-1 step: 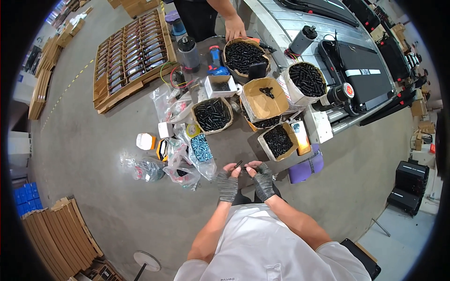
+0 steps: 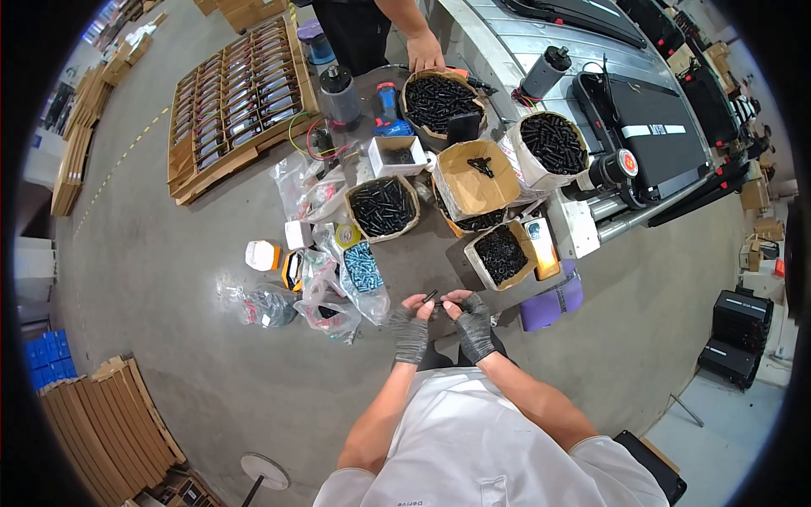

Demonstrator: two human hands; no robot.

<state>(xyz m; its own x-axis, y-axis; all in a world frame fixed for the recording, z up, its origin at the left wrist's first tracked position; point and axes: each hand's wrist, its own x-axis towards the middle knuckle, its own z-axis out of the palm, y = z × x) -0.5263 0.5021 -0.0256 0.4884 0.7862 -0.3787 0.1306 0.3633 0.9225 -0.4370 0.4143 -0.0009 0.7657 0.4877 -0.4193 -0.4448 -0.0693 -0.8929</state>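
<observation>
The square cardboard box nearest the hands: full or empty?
Nearly full. The square cardboard box stands open, and small black parts fill it almost to the rim, just beyond the right hand.

Open brown cardboard boxes (image 2: 500, 253) of black screws crowd the floor, beside clear plastic bags (image 2: 359, 275) and a small white box (image 2: 297, 234).

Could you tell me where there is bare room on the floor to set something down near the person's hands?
Bare concrete lies left of the plastic bags, toward the stacked cardboard, and right of the purple pad, toward the black cases. Ahead of the left hand and right hand it is crowded: boxes of black screws sit close together.
</observation>
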